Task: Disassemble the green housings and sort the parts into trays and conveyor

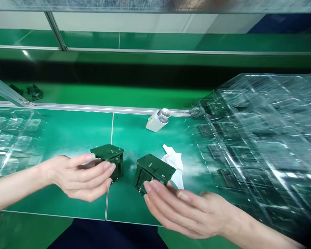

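Note:
Two dark green box-shaped assemblies with circuit-board-like top plates and open sides are in the middle. My left hand [85,178] is beside the left assembly [109,151], fingers extended and loosely curved, thumb apart. Its fingertips overlap the assembly's front side. My right hand [184,211] is at the near side of the right assembly [157,166], which sits at an angle. Those fingertips overlap its lower front, with the thumb apart on the right. Neither hand visibly closes around its assembly; whether the fingertips touch is hard to tell.
A crumpled white cloth or tissue [177,162] lies behind the right assembly. Further back stands a small white box with two round silver ends [157,121]. Clear plastic trays [261,138] are stacked at right; another clear tray [12,138] lies left. A metal rail [93,108] crosses the green table.

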### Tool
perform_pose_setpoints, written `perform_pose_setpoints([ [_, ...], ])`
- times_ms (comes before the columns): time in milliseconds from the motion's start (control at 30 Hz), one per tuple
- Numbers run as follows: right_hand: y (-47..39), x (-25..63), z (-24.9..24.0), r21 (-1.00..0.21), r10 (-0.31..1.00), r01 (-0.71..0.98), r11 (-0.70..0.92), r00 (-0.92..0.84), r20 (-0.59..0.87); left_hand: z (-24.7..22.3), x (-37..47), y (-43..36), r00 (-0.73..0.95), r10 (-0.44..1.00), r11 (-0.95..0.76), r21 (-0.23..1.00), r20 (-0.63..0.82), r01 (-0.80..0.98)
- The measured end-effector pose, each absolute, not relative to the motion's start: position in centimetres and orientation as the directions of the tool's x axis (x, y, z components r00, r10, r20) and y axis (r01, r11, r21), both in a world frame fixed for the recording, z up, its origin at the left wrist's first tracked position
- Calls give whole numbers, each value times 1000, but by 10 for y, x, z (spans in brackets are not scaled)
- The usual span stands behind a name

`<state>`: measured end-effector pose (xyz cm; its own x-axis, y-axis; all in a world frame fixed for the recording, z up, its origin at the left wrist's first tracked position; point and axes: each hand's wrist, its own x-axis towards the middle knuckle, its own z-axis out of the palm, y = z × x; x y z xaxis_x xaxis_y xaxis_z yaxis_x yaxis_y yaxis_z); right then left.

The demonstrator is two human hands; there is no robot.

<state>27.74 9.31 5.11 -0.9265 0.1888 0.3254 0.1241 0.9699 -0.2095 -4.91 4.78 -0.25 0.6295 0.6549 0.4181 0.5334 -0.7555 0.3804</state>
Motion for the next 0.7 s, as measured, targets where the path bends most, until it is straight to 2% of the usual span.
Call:
perform_pose_setpoints([
  [67,88,274,37,-87,270,262,961,-826,495,11,-43,59,508,698,-714,425,505,557],
  [100,86,270,30,-108,367,376,920,-736,568,13,-39,61,373,763,-635,506,527,584],
  [133,85,265,24,-196,492,483,853,-622,610,14,-33,61,212,837,-524,628,504,575],
  [200,86,253,14,-529,755,549,646,-358,550,10,-22,59,-50,952,-266,898,302,350],
  [233,89,246,11,-720,862,475,505,-245,443,7,-16,57,-130,979,-138,979,158,151],
  [267,91,238,8,-878,939,336,342,-166,302,4,-11,57,-163,986,-31,998,21,-60],
  [300,94,231,5,-974,980,153,170,-126,151,2,-5,57,-167,982,43,968,-86,-246],
  [333,97,223,3,-999,993,-49,16,-119,22,0,0,57,-161,973,91,918,-165,-387],
  [367,99,215,0,-965,989,-239,-106,-129,-77,-1,4,58,-157,961,125,867,-226,-482],
  [400,100,207,-2,-896,979,-399,-194,-143,-148,-2,9,58,-156,950,146,825,-272,-546],
  [467,100,192,-7,-744,955,-598,-296,-172,-242,-2,17,58,-156,928,171,759,-338,-629],
  [567,96,178,-13,-648,931,-669,-364,-243,-272,-3,24,57,-151,905,188,694,-397,-695],
  [633,96,180,-20,-700,944,-635,-327,-242,-223,-7,22,57,-150,907,188,697,-393,-692],
  [700,98,190,-31,-831,981,-528,-176,-168,-101,-17,13,59,-180,922,159,760,-342,-630],
])
